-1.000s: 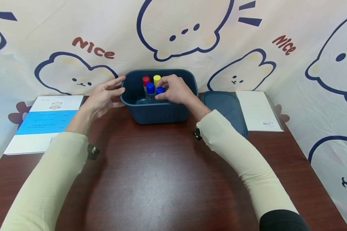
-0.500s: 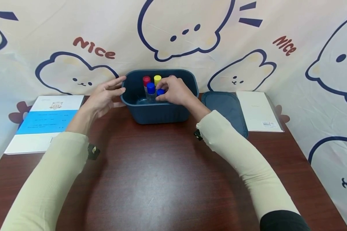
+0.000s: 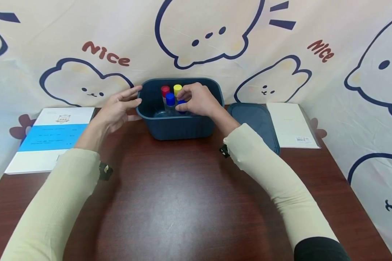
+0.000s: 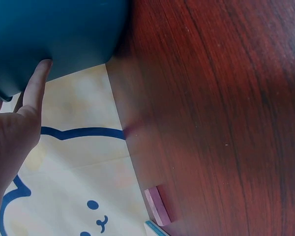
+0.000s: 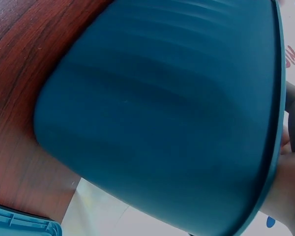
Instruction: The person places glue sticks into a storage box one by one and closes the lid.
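Observation:
On the table by the wall stands a dark blue bin (image 3: 179,128). In the head view, several clear tube-like bottles stand upright in it, among them one with a red cap (image 3: 164,90), one with a yellow cap (image 3: 177,88) and one with a blue cap (image 3: 170,99). Over the bin's front rim, my right hand (image 3: 197,99) reaches inside and pinches a second blue-capped bottle (image 3: 182,102), mostly covered by the fingers. My left hand (image 3: 115,110) has its fingers extended against the bin's left end; in the left wrist view a fingertip (image 4: 45,64) touches the wall.
The bin's lid (image 3: 256,125) lies flat to its right, beside a white book (image 3: 292,125). On the left rests a white and blue book (image 3: 53,137). A patterned cloth (image 3: 209,47) closes off the table's back and sides.
My right hand has risen very slightly, and its thumb now covers more of the blue cap. The left hand and the bin have stayed where they were.

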`<state>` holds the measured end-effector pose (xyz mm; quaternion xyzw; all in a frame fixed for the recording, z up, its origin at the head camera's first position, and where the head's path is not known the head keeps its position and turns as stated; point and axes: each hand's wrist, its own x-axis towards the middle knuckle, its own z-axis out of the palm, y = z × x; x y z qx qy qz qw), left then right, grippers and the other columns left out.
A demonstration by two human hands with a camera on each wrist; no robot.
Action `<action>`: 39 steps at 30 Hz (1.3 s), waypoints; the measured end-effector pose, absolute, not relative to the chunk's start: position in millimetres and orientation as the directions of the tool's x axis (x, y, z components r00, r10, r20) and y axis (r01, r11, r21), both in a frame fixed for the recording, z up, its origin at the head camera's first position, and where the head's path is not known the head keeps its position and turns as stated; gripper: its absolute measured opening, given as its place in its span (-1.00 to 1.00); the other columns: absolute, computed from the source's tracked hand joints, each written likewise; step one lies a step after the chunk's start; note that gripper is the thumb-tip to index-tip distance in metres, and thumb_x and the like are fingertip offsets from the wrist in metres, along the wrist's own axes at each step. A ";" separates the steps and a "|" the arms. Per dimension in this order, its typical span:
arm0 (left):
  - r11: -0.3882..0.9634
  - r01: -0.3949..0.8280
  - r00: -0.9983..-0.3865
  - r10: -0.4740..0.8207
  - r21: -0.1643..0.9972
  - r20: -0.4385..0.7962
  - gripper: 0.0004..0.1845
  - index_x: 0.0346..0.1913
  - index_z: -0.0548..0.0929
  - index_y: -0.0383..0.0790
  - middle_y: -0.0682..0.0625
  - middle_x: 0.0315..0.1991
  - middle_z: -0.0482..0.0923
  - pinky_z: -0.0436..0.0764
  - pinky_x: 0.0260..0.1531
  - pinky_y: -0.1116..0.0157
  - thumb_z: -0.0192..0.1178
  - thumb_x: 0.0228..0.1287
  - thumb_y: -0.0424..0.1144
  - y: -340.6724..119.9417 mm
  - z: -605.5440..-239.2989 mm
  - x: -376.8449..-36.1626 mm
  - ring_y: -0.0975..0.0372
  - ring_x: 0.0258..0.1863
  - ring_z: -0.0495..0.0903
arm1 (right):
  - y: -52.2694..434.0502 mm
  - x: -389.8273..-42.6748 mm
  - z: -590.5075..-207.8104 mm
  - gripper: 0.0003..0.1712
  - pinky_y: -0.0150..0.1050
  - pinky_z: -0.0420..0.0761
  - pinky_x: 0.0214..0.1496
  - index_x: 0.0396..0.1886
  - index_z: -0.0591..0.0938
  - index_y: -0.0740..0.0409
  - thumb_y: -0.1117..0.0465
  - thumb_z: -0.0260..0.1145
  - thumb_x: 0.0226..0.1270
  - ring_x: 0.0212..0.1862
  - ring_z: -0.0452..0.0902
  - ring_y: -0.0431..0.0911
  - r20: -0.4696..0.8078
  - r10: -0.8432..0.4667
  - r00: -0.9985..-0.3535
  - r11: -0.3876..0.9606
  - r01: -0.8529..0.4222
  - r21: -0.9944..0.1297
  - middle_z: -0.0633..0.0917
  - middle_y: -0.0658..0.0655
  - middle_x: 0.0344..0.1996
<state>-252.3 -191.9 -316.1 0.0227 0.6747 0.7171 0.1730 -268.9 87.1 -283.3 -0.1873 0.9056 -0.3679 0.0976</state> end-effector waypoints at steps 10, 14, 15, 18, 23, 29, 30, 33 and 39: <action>-0.027 -0.223 -0.939 0.273 0.974 -0.207 -0.35 0.58 0.25 0.11 -0.04 0.62 -0.13 0.28 0.34 -0.18 0.16 0.51 -0.20 -191.7 -315.6 -252.5 -0.02 0.53 -0.01 | 95.6 -269.6 -279.9 -0.62 -0.24 0.60 0.19 0.12 0.67 0.19 0.19 0.45 0.36 0.04 0.67 -0.10 0.001 -0.405 -0.914 0.587 -0.260 -0.767 0.72 0.16 0.05; -0.028 -0.227 -0.941 0.263 0.974 -0.212 -0.36 0.57 0.27 0.12 -0.04 0.62 -0.11 0.30 0.32 -0.16 0.16 0.51 -0.20 -191.6 -314.9 -252.2 -0.01 0.52 0.01 | 99.6 -267.3 -276.4 -0.61 -0.24 0.61 0.17 0.13 0.67 0.21 0.19 0.45 0.35 0.04 0.67 -0.09 0.013 -0.398 -0.917 0.575 -0.260 -0.775 0.72 0.18 0.05; -0.027 -0.226 -0.941 0.263 0.974 -0.212 -0.36 0.57 0.27 0.12 -0.04 0.62 -0.11 0.30 0.33 -0.16 0.16 0.51 -0.20 -191.4 -314.8 -252.1 -0.01 0.52 0.01 | 100.9 -266.6 -275.6 -0.61 -0.23 0.61 0.17 0.12 0.67 0.21 0.19 0.45 0.35 0.04 0.67 -0.09 0.018 -0.397 -0.918 0.575 -0.263 -0.775 0.72 0.18 0.05; -0.020 -0.224 -0.942 0.262 0.974 -0.211 -0.36 0.57 0.27 0.14 -0.03 0.62 -0.11 0.29 0.34 -0.16 0.16 0.51 -0.19 -191.2 -315.2 -252.0 0.00 0.51 0.02 | 105.1 -264.3 -273.7 -0.60 -0.21 0.60 0.18 0.12 0.67 0.22 0.17 0.45 0.35 0.06 0.65 -0.08 0.036 -0.396 -0.918 0.577 -0.279 -0.768 0.73 0.17 0.04; -0.017 -0.219 -0.944 0.257 0.976 -0.208 -0.36 0.58 0.26 0.13 -0.03 0.63 -0.12 0.28 0.34 -0.17 0.15 0.52 -0.20 -190.6 -315.5 -252.3 -0.01 0.53 0.01 | 114.6 -262.0 -271.5 -0.60 -0.19 0.60 0.19 0.12 0.66 0.27 0.18 0.44 0.36 0.07 0.64 -0.03 0.066 -0.398 -0.915 0.567 -0.301 -0.766 0.72 0.19 0.04; -0.033 -0.222 -0.944 0.256 0.975 -0.206 -0.36 0.57 0.26 0.12 -0.03 0.62 -0.10 0.29 0.34 -0.17 0.15 0.52 -0.21 -190.1 -316.8 -252.9 -0.02 0.53 0.02 | 128.0 -258.7 -270.2 -0.60 -0.18 0.58 0.21 0.10 0.68 0.32 0.23 0.45 0.34 0.05 0.65 -0.01 0.123 -0.379 -0.917 0.506 -0.317 -0.802 0.73 0.21 0.02; -0.039 -0.224 -0.945 0.253 0.974 -0.207 -0.37 0.57 0.27 0.11 -0.03 0.62 -0.09 0.29 0.34 -0.18 0.14 0.52 -0.22 -190.3 -316.9 -252.8 -0.02 0.52 0.02 | 130.0 -258.5 -270.1 -0.60 -0.18 0.58 0.21 0.10 0.67 0.33 0.24 0.45 0.34 0.05 0.66 0.00 0.130 -0.378 -0.917 0.494 -0.318 -0.809 0.73 0.21 0.02; -0.040 -0.224 -0.945 0.254 0.974 -0.207 -0.37 0.57 0.27 0.11 -0.03 0.62 -0.09 0.29 0.34 -0.18 0.13 0.53 -0.23 -190.0 -317.1 -252.6 -0.03 0.52 0.03 | 134.9 -256.6 -269.0 -0.61 -0.19 0.58 0.21 0.09 0.67 0.35 0.25 0.45 0.33 0.05 0.66 0.01 0.139 -0.375 -0.917 0.476 -0.319 -0.819 0.73 0.23 0.03; -0.032 -0.217 -0.946 0.255 0.976 -0.202 -0.38 0.57 0.26 0.12 -0.03 0.62 -0.09 0.28 0.35 -0.19 0.12 0.54 -0.23 -190.3 -317.5 -252.1 -0.03 0.52 0.03 | 140.9 -254.9 -268.7 -0.61 -0.16 0.60 0.19 0.09 0.67 0.36 0.26 0.46 0.33 0.03 0.66 0.03 0.144 -0.363 -0.920 0.487 -0.320 -0.813 0.73 0.24 0.01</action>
